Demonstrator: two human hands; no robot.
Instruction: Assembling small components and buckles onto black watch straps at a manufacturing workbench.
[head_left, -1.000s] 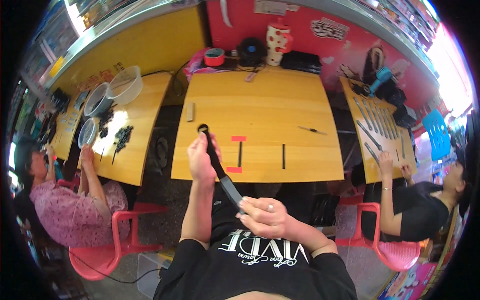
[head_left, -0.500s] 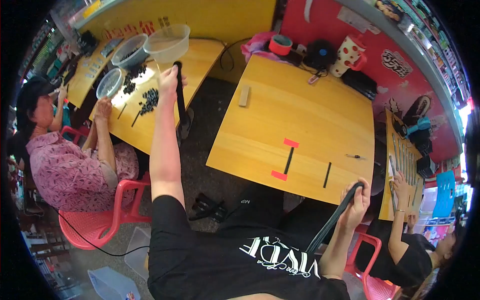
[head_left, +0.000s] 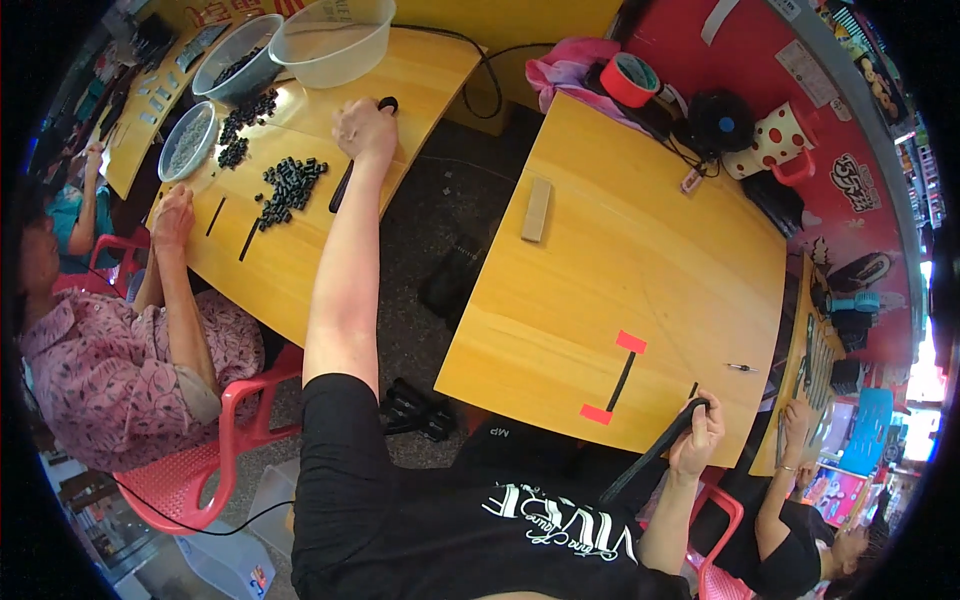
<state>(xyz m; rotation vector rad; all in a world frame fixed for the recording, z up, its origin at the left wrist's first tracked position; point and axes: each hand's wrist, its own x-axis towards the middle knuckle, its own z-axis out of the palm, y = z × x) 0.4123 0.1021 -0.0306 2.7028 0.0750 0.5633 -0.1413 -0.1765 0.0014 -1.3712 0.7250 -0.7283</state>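
Note:
My left arm stretches out over the left table (head_left: 440, 70). My left hand (head_left: 366, 130) is closed on a black strip (head_left: 388, 103), whose rounded end sticks out beside the fingers; a lower stretch shows by the wrist. My right hand (head_left: 698, 440), at the near edge of the right table (head_left: 590, 270), grips a looped bundle of dark strips (head_left: 648, 457) that trails down toward my shirt. A short black strip (head_left: 622, 380) lies on that table between two red tape pieces (head_left: 630, 342). Another thin strip (head_left: 694, 390) is partly hidden by my right hand.
On the left table are clear plastic tubs (head_left: 330, 45) and piles of small black pieces (head_left: 290, 188), where a co-worker (head_left: 150, 370) sits. A wooden block (head_left: 537, 210), pen (head_left: 742, 368), tape roll (head_left: 630, 80) and polka-dot cup (head_left: 780, 140) occupy the right table. Another person works far right.
My left hand has turned and come down closer over the left table, still gripping the black strip. The whole view has shifted. My right hand keeps its bundle near the table edge.

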